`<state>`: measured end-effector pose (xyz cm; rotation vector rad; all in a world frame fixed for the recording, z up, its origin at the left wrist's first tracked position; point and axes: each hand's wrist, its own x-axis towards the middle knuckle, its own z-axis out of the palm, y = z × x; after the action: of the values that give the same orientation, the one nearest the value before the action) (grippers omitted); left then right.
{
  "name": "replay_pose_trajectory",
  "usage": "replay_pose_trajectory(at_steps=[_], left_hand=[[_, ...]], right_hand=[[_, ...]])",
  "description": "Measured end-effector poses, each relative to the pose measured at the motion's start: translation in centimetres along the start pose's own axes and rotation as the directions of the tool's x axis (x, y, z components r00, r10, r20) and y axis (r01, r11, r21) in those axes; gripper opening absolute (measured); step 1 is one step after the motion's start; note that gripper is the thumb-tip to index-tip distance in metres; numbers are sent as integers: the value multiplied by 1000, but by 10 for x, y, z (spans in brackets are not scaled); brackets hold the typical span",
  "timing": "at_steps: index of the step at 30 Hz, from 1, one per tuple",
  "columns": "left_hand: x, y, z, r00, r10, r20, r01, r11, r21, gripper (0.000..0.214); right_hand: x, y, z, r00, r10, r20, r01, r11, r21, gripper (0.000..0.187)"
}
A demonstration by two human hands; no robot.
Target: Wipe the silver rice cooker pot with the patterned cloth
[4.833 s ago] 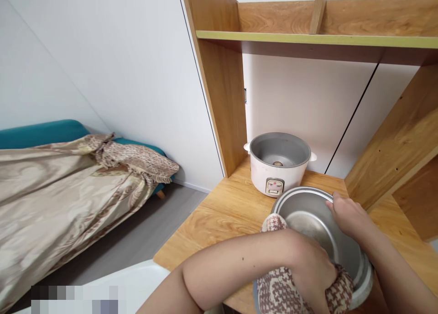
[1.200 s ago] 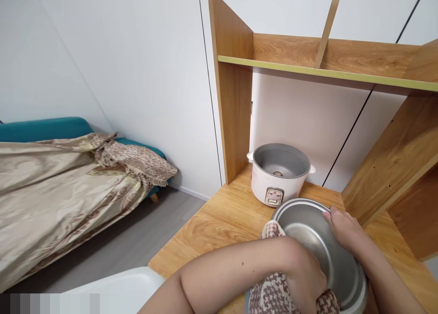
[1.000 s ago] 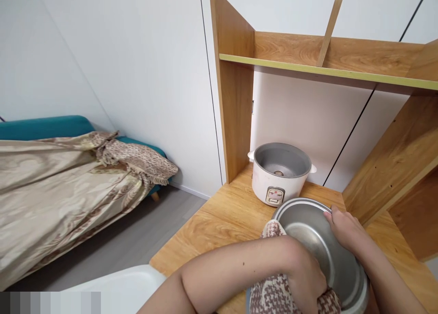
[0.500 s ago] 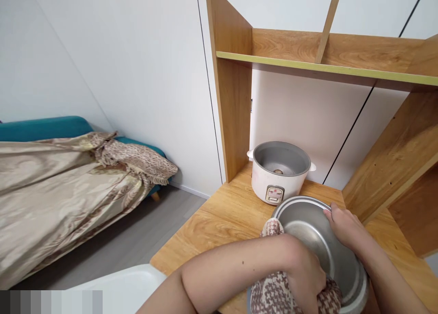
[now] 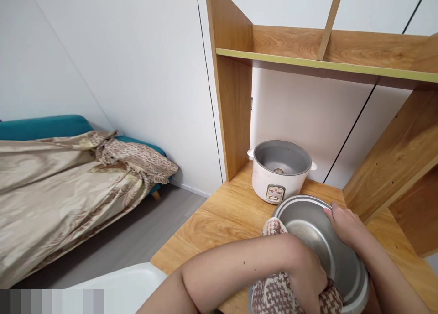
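A silver metal inner pot (image 5: 308, 216) is tilted on the desk with its opening toward me. My right hand (image 5: 346, 226) grips its far right rim, thumb and fingers closed over the edge. My left hand (image 5: 310, 273) is bunched around a brown-and-white houndstooth cloth (image 5: 273, 293) and presses it at the pot's near side, inside the rim. Part of the cloth hangs over the pot's left edge. Just behind the pot stands a white rice cooker body (image 5: 278, 179), lidless, its grey inside showing.
The wooden desk (image 5: 205, 222) carries a shelf unit (image 5: 234, 117) with a board (image 5: 308, 64) above the cooker. A white chair (image 5: 126, 277) stands at the desk's left edge. Farther left is a teal sofa (image 5: 44, 126) under a beige cover (image 5: 68, 186).
Both hands, the cloth and the pot keep almost the same places. Only a very slight shift of the view shows.
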<state>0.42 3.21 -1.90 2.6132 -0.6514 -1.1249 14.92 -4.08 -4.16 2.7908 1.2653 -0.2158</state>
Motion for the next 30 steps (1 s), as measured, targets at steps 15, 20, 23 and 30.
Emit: replay_pose_trajectory(at_steps=[15,20,23,30], left_hand=[[-2,1,-2,1000,19,-2,-19,999,41,43],[-6,5,-5,994,14,110,-22,998,65,77],[-6,5,-5,993,12,117,-20,997,71,73],[-3,1,-2,998,55,36,-57,996,62,67]], right_hand=[[-1,-2,-2,1000,1,-5,-1,1000,7,41],[-2,-1,-1,1000,-2,-5,2,1000,8,40],[-2,0,-1,1000,2,-2,-2,1000,11,40],[-2,-2,-3,1000,5,-3,-4,1000,13,40]])
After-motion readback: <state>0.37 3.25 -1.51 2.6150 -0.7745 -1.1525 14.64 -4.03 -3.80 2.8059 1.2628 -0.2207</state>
